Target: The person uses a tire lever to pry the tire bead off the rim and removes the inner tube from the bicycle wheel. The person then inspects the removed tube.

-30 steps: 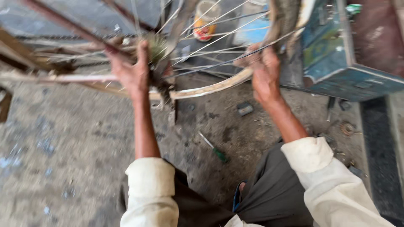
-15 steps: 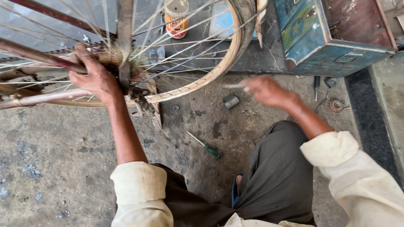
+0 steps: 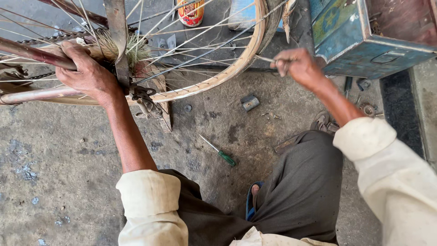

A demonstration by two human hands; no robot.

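Bicycle wheel (image 3: 218,77), rim tan and worn, stands upright ahead of both hands; its plane runs left to right across the view, hub up and left.

Blue metal toolbox (image 3: 368,36) lies just beyond and right of the right hand, on the concrete floor (image 3: 68,173).

Left hand (image 3: 88,75) is wrapped shut around the rusty frame tube (image 3: 32,52) right beside the hub, knuckles up.

Right hand (image 3: 298,66) sits just outside the rim, fingers pinched together on a thin metal rod (image 3: 266,59), possibly a spoke. Its long axis points left from the hand, tip touching or nearly touching the rim; contact cannot be resolved. The right hand is the nearer one to that stretch of rim.

Green-handled screwdriver (image 3: 221,152) lies on the floor below the rim, nearer the body, between the hands. Small metal part (image 3: 249,102) lies below and left of the right hand.

Floor gritty, stained. Setting looks like an open workshop area.
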